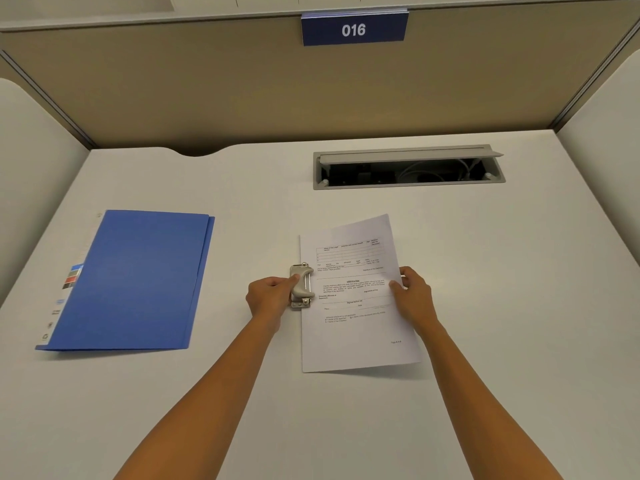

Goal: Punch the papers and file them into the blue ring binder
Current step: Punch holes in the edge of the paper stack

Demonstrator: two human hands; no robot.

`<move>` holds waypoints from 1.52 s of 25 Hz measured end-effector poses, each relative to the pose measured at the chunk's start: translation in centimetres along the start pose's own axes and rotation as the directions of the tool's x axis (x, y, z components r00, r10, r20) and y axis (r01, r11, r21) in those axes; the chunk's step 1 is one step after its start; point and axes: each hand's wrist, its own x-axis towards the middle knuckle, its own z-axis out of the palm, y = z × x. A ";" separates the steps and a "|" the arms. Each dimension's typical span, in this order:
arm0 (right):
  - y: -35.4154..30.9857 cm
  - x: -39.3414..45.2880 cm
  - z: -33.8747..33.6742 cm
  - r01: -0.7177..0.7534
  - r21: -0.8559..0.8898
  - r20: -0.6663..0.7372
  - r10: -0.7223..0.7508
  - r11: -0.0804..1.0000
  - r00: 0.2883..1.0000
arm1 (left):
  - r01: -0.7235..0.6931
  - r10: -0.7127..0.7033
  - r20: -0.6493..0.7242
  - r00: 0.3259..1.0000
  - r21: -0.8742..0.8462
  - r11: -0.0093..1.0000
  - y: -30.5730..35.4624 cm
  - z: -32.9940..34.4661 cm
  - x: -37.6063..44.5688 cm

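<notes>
Left hand [273,295] on punch [301,285]

Your left hand [272,294] grips the hole punch [301,285] at the papers' [360,296] left edge; your right hand [412,292] pinches their right edge. The blue ring binder [138,278] lies closed, well apart to the left.

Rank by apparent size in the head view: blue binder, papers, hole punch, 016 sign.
1. blue binder
2. papers, clearly smaller than the binder
3. 016 sign, though it sits farther away
4. hole punch
</notes>
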 end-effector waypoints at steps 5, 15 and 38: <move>0.3 0.2 0.2 -0.063 0.003 0.028 0.063 0.998 0.998 | -0.030 0.030 0.027 0.999 0.002 1.000 -0.1 -0.1 0.0; 0.3 0.4 1.0 -0.056 -0.088 0.004 0.056 0.995 0.998 | -0.091 0.087 0.075 0.993 0.052 0.994 0.2 -0.1 0.1; 0.3 1.5 1.3 -0.063 -0.290 -0.180 0.010 0.955 0.984 | -0.145 0.136 0.055 0.989 0.269 0.952 1.5 0.2 1.2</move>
